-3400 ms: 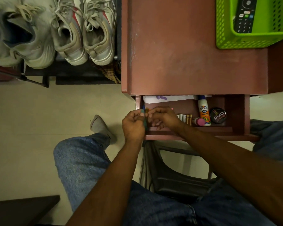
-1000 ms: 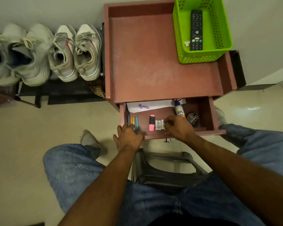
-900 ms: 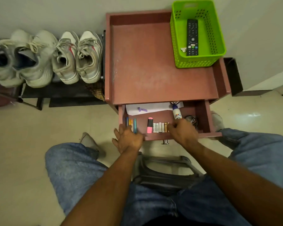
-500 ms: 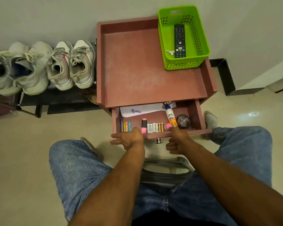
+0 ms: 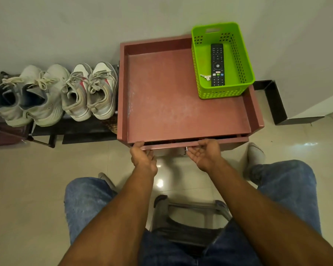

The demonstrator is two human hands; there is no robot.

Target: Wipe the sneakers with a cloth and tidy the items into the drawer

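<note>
No brand or label can be read from here; the remote's (image 5: 217,64) buttons show only as small coloured spots. The drawer (image 5: 183,145) is reddish-brown like the cabinet it belongs to, and it is pushed almost fully in, leaving only a thin dark gap under the top edge. A small metal knob (image 5: 185,150) sticks out of its front, between the two hands.

The left hand (image 5: 142,156) has its fingers extended and pressed against the drawer front near the left corner. The right hand (image 5: 205,153) is turned palm up, fingers loosely bent, their tips touching the drawer front just right of the knob, gripping nothing.

Beyond the hands, the reddish surface (image 5: 173,100) with its raised rim carries a bright green perforated basket (image 5: 244,66) in the far right corner. The black remote lies in the basket with a small silver key (image 5: 205,77) beside it.

Far to the left of the left hand, four pale, worn sneakers (image 5: 69,93) with loose laces stand side by side on a low black rack (image 5: 81,131), toes toward the wall.
</note>
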